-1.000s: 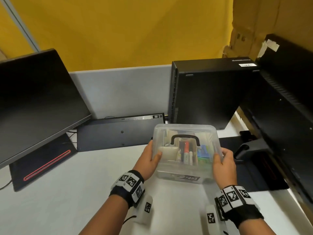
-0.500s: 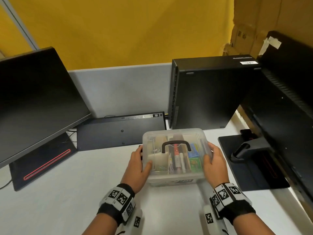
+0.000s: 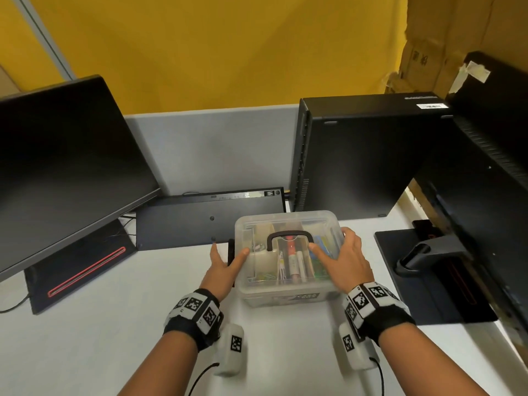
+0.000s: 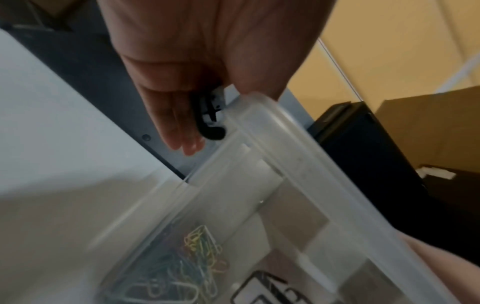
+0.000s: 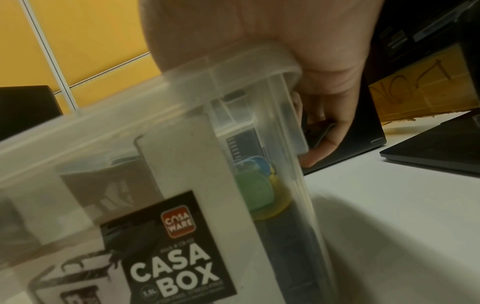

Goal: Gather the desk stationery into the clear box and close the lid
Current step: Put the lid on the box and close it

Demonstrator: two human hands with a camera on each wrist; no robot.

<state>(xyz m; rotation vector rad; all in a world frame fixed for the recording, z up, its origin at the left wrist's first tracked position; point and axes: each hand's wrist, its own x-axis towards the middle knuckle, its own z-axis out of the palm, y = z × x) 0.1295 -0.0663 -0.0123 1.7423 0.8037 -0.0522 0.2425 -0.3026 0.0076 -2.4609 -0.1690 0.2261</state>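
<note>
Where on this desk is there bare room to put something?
Bare: white desk left of the left hand, bordered by the monitor base and keyboard. Crowded: keyboard and computer tower behind the clear box, monitor stand on its right.

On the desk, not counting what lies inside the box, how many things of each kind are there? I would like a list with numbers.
monitors: 2
computer tower: 1
keyboard: 1
clear box: 1
Total: 5
</note>
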